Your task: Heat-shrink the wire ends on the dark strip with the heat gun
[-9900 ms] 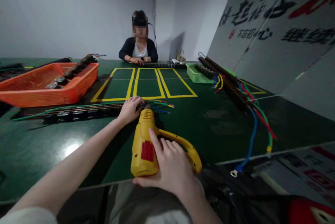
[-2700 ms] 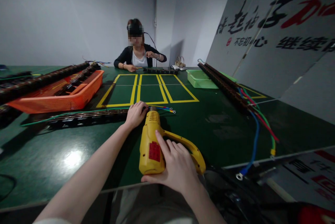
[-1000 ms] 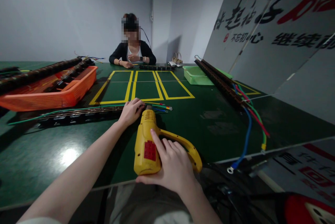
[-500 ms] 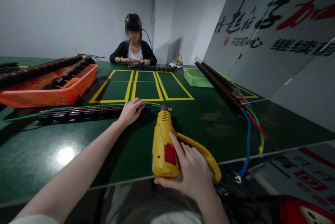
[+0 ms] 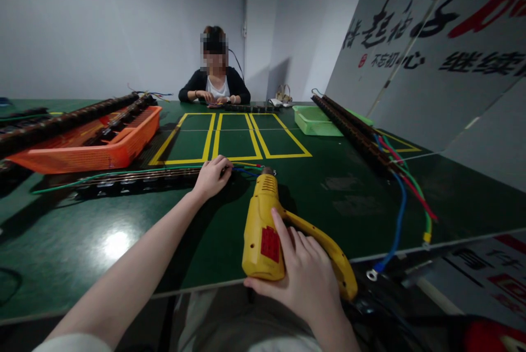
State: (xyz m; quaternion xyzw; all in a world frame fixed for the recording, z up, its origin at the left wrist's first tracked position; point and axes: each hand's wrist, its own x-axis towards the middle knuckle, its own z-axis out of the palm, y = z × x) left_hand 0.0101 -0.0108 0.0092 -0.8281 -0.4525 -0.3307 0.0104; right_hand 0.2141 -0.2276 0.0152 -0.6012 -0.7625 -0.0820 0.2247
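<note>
Yellow heat gun (image 5: 259, 226), red label (image 5: 270, 243), nozzle (image 5: 268, 170) seemingly metal

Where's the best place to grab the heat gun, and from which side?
Take the heat gun by its handle, probably best from the near right: the handle slants out there, while the nozzle points away toward the wires.

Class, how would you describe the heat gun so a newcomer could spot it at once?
Start at the green table and look to the middle of its near edge. There, in the right hand's grip, is the heat gun, nozzle pointing away. Unlike the dark strip to its left, it is bright yellow, with a red label and a curved handle.
</note>
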